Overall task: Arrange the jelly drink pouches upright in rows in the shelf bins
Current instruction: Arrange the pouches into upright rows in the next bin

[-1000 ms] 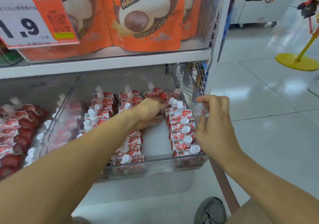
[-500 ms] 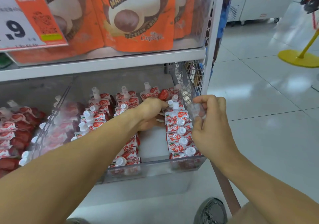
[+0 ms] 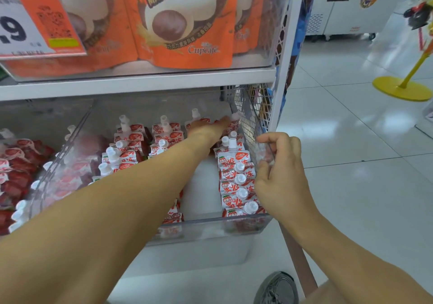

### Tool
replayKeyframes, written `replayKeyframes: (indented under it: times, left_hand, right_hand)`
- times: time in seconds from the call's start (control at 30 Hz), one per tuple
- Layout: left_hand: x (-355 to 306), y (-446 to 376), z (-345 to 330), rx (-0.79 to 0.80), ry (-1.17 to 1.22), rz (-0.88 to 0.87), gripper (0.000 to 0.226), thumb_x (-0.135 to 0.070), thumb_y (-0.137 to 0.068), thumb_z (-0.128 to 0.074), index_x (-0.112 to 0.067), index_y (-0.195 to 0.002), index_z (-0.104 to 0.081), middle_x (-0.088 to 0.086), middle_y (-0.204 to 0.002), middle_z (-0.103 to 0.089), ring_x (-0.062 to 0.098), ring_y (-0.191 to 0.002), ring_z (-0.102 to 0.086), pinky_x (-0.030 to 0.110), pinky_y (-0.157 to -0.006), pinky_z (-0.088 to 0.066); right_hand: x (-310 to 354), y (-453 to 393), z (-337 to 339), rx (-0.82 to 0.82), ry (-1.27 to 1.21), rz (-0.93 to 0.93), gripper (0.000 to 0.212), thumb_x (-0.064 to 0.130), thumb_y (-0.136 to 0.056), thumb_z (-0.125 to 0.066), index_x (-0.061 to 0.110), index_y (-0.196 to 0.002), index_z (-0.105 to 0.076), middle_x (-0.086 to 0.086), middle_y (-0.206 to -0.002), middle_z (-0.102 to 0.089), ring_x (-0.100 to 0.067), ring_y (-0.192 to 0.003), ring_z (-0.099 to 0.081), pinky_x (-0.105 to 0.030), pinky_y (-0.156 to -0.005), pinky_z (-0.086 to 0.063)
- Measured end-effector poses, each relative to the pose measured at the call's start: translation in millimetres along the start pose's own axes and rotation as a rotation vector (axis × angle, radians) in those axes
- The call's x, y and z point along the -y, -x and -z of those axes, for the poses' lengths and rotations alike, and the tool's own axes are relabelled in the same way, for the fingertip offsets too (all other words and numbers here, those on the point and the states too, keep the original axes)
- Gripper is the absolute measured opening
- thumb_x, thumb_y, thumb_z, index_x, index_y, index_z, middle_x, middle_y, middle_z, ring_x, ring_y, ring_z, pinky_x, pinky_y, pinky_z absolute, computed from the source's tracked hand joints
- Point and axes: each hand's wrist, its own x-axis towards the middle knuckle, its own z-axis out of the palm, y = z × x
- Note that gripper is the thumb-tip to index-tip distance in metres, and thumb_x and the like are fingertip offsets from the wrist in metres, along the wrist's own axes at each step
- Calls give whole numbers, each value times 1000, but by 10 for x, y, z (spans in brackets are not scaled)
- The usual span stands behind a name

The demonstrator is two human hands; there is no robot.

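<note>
Pouches (image 3: 235, 177) stand upright in rows in the clear bin (image 3: 210, 225), the far right ones lying just beyond the left hand (image 3: 206, 127), whose grip I cannot tell, while the right hand (image 3: 278, 170) pinches the bin's right wall.

Clear glossy plastic bin (image 3: 210, 227), shiny foil-look pouches (image 3: 236, 177) with smooth white plastic caps, white metal mesh side panel (image 3: 254, 116), polished reflective floor tiles (image 3: 351, 139)
</note>
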Motion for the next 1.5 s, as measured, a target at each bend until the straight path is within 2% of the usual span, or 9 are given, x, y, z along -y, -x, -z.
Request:
replayKeyframes:
  times: [0.13,0.27,0.37,0.5,0.67,0.9,1.1,1.27,1.5]
  left_hand:
    - [78,-58,74,130,158,76,51,-53,-74,-67,-10,-100,-58,5,-81,-64,23,-67,-66,28,-56,-55]
    - [126,-59,107,247,85,76,33,-42,-93,-46,-12,-86,-57,7,-75,-62,22,-67,-59,35,-77,-51]
    - [116,-11,58,288,-1,79,34,-37,-97,-42,-16,-74,-54,2,-62,-58,17,-52,-51,27,-64,-47]
    - [118,-17,-55,252,-7,-10,27,-34,-100,-44,-15,-95,-61,5,-97,-66,20,-86,-60,29,-73,-48]
    - [140,-12,49,354,19,23,26,-25,-101,-47,-14,-80,-59,0,-63,-67,12,-55,-60,22,-56,-51]
    - [170,-139,215,514,-250,28,32,-45,-93,-55,-15,-100,-63,3,-90,-65,16,-75,-57,28,-68,-50]
    - [-150,-56,383,72,-668,-539,36,-49,-88,-59,-16,-101,-67,3,-98,-70,21,-88,-67,29,-79,-55]
    - [-323,1,254,311,-845,-630,54,-64,-81,-61,-30,-123,-57,-8,-108,-54,15,-99,-56,29,-90,-47]
    - [-381,-225,208,427,-1058,-688,40,-44,-100,-35,-13,-102,-60,2,-99,-63,21,-87,-57,34,-83,-47]
  right_hand:
    - [-5,2,10,6,-3,-1,52,-7,-88,-51,37,-114,-41,5,-115,-36,11,-98,-48,2,-75,-37]
    - [-12,1,13,16,7,-15,51,-6,-88,-52,36,-117,-42,5,-116,-36,11,-96,-48,0,-73,-41]
    - [-11,6,22,31,7,-26,53,-4,-89,-53,39,-117,-41,7,-116,-36,10,-99,-49,-6,-70,-43]
    - [-8,17,45,39,-4,-40,53,-5,-89,-52,36,-121,-44,6,-117,-38,10,-102,-49,-9,-70,-45]
    - [16,17,27,38,15,-45,54,-4,-90,-53,41,-116,-40,7,-117,-36,13,-97,-48,-9,-66,-44]
    - [37,-2,15,29,26,-45,50,-3,-88,-56,37,-113,-40,5,-116,-38,14,-92,-48,-8,-66,-42]
    - [-10,16,58,82,4,-50,51,0,-91,-57,39,-117,-38,6,-119,-38,0,-98,-52,1,-73,-41]
    - [-12,10,50,78,2,-42,51,2,-90,-59,41,-115,-37,7,-117,-38,3,-102,-52,-2,-74,-43]
    - [-20,17,72,81,-14,-33,49,7,-92,-60,44,-113,-37,11,-115,-37,9,-105,-49,-9,-73,-48]
